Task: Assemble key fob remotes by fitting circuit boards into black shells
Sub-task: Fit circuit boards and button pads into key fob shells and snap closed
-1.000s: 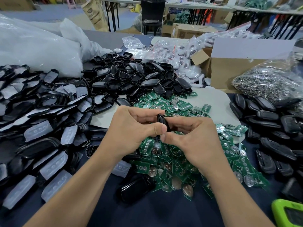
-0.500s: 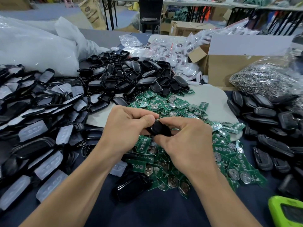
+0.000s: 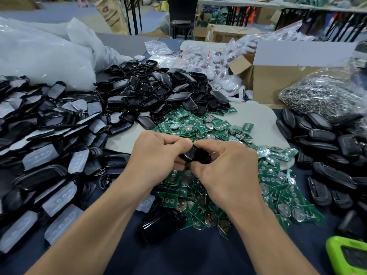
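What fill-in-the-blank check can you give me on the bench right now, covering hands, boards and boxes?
1. The left hand and the right hand together grip one ____ shell.
2. The heap of circuit boards beneath the hands is ____ in colour.
3. The cardboard box stands at the far ____ side of the table.

Missing words: black; green; right.
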{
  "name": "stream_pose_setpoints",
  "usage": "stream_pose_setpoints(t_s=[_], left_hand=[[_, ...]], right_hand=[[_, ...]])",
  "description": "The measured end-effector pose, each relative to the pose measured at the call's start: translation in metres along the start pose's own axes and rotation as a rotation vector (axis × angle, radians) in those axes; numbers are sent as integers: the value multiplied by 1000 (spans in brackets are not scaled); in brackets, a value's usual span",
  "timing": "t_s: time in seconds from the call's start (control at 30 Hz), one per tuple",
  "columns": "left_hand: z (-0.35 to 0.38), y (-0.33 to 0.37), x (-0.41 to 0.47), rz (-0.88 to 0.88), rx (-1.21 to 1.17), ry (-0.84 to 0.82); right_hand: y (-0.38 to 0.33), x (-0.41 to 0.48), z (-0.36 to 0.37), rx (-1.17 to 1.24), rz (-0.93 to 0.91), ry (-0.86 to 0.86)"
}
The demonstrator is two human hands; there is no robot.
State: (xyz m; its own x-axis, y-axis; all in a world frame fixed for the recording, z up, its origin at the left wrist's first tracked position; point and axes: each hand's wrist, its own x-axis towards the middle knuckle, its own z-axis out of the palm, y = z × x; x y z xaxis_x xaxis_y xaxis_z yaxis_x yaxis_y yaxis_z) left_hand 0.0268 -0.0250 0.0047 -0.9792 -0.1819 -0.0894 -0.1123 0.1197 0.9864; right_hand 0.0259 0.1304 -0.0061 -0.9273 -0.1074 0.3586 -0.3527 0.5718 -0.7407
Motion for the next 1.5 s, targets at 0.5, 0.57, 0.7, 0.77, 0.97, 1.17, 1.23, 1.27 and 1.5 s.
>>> stream_pose_setpoints(t_s=[0.5, 0.57, 0.7, 0.77, 0.97, 1.17, 1.23, 1.27, 1.5], left_hand=[[2, 4, -1, 108, -61, 51], [-1, 4, -1, 145, -40, 39], [-4, 3, 1, 210, -30, -42], [-4, 1, 0, 235, 6, -65], [-5, -1, 0, 323, 132, -13], [-2, -1, -3, 409, 153, 12], [-2, 1, -5, 425, 153, 24], [-3, 1, -5, 430, 153, 29], [1, -3, -8, 475, 287, 80]], right_hand=[[-2, 3, -3, 153, 54, -21], [0, 7, -6, 279, 104, -42], [3, 12, -10, 528, 270, -99], [4, 12, -10, 500, 262, -49], [2, 9, -5, 475, 207, 46], [-2, 7, -8, 480, 196, 60], [-3, 7, -8, 472, 194, 71], [-3, 7, -8, 461, 187, 71], [-2, 7, -12, 81, 74, 12]])
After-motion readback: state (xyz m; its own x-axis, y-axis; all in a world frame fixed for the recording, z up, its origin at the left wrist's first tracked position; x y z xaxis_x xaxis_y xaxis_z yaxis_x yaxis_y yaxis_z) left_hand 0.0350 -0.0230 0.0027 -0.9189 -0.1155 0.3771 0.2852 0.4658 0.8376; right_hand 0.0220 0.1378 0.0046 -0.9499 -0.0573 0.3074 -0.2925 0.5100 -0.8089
